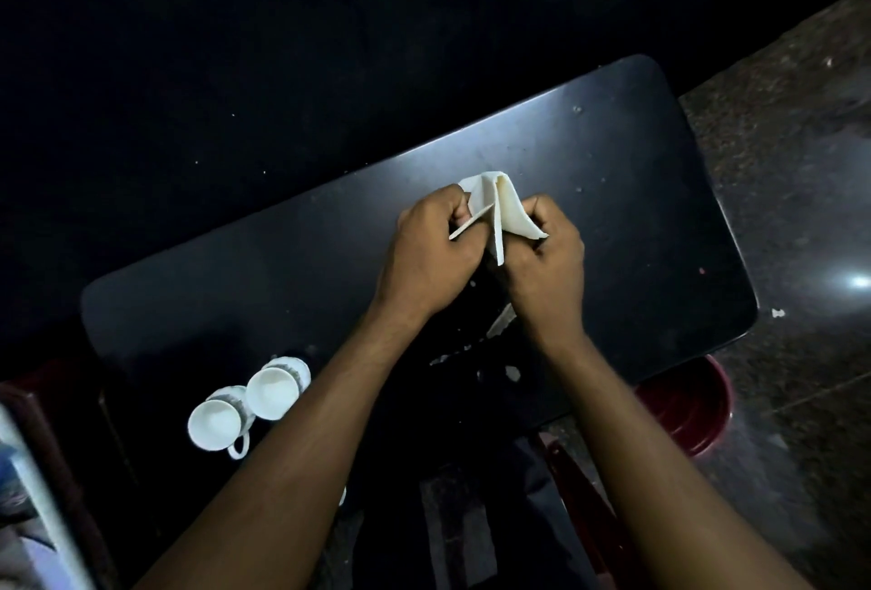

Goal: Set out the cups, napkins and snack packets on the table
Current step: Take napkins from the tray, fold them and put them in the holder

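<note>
White paper napkin [495, 207] is the whole story right now, pinched between both hands above the middle of the black tabletop [636, 193]. Left hand [424, 254] has its grip closed on the napkin's left flap, right hand [542, 259] closed on the right flap, so the layers fan apart between them. My guess is they're either peeling one napkin off a folded stack or opening it up to lay flat, which would explain why it's held up off the surface instead of resting on it. Two-handed makes sense here, thin paper sticks to itself and one hand would just crumple it.

Over at about 8 o'clock from the hands, two white cups [245, 405] sit touching each other near the tabletop's near-left corner, both tipped so you see straight into them, the nearer one with its handle pointing toward the person. They look parked rather than set out, so I'd say the cups step isn't finished.

Directly below the hands, around 6 o'clock, there's a whitish scrap [500, 320] and some pale bits on the dark surface. Too dim to tell if that's another napkin or a snack packet. I can't make out any snack packets for sure.

Red stool [683, 405] pokes out at 4 o'clock beyond the tabletop edge.
</note>
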